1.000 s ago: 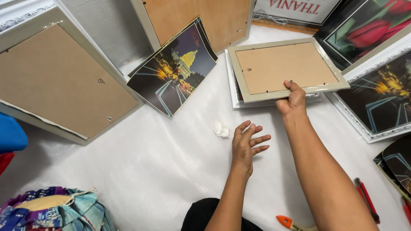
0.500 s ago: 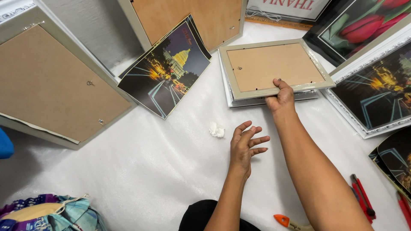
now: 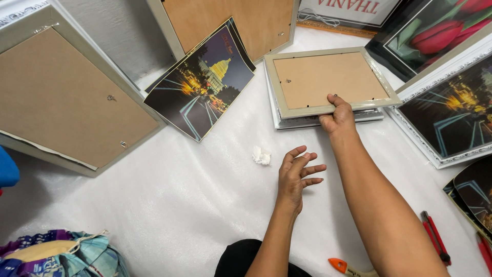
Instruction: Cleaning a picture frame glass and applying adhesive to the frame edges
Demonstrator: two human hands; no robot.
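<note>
My right hand (image 3: 336, 116) grips the near edge of a pale grey picture frame (image 3: 328, 80) that lies face down, brown backing up, on top of a small stack of frames. My left hand (image 3: 296, 175) hovers open above the white foam sheet (image 3: 195, 200), fingers spread, holding nothing. A small crumpled white scrap (image 3: 261, 156) lies just left of that hand. Several night-city prints (image 3: 202, 87) lean against a frame further left.
A large face-down frame (image 3: 66, 102) lies at the left and another stands at the back (image 3: 230, 20). Framed city and tulip pictures (image 3: 451, 110) crowd the right. Red cutters (image 3: 435, 238), an orange-handled tool (image 3: 341, 266) and a patterned cloth bag (image 3: 61, 254) lie near me.
The view has shifted slightly. My right hand keeps hold of the grey frame on the stack, and my left hand stays open over the foam.
</note>
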